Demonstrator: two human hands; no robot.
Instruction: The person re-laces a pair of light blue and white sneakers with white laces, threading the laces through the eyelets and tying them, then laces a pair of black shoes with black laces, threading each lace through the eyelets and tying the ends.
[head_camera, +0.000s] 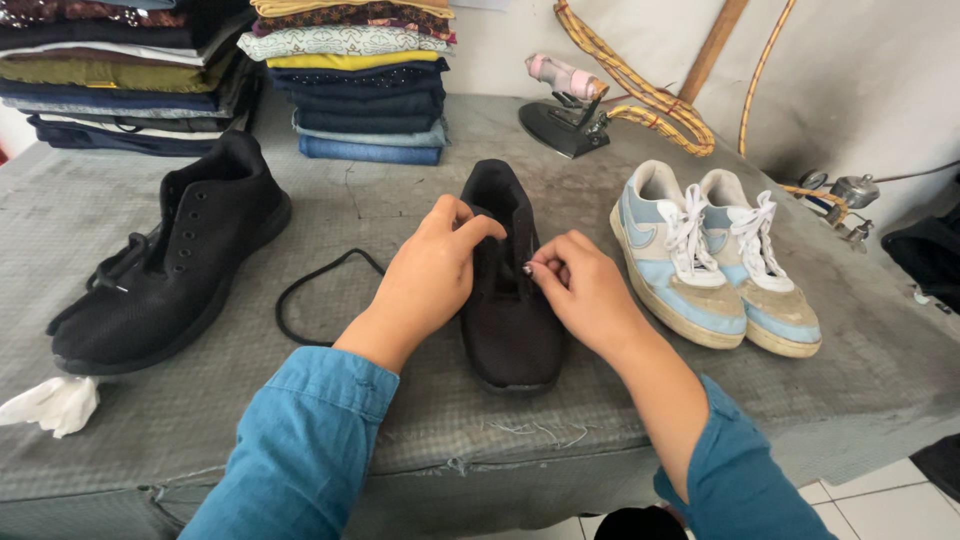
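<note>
- The black shoe (508, 290) lies at the table's centre, toe toward the person, with both hands at its eyelet area.
- The left hand (428, 275) curls over the shoe's left side, thumb and forefinger drawn together at the tongue edge; what they pinch is hidden, most likely a bit of lace or the eyelet flap.
- The right hand (580, 290) pinches something small and dark between thumb and forefinger at the shoe's right eyelets, probably the lace tip; the other fingers are folded in.
- The black lace (320, 290) trails off in a loose loop toward 9 o'clock of the shoe, lying flat on the grey table cover (350, 200).
- Risk, as a judgement: the tip may slip from the pinch or miss the eyelet, since black on black makes the holes hard to see.
- Risk: a pull on the lace may drag the loop and twist it, or shift the shoe, which nothing pins down except the left hand.
- The frayed front edge of the cover (530, 432), at 6 o'clock, could catch a sleeve.
- The second black shoe (165, 265) sits well apart at 9 o'clock, with its own lace loose.
- A pair of blue-and-white sneakers (715, 255) stands just beside the right hand at 3 o'clock, limiting elbow room there.
- An iron (568, 115) rests at 1 o'clock, folded clothes (350, 80) at 11 to 12 o'clock, and a white crumpled cloth (55, 403) at 8 o'clock; none blocks the hands.
</note>
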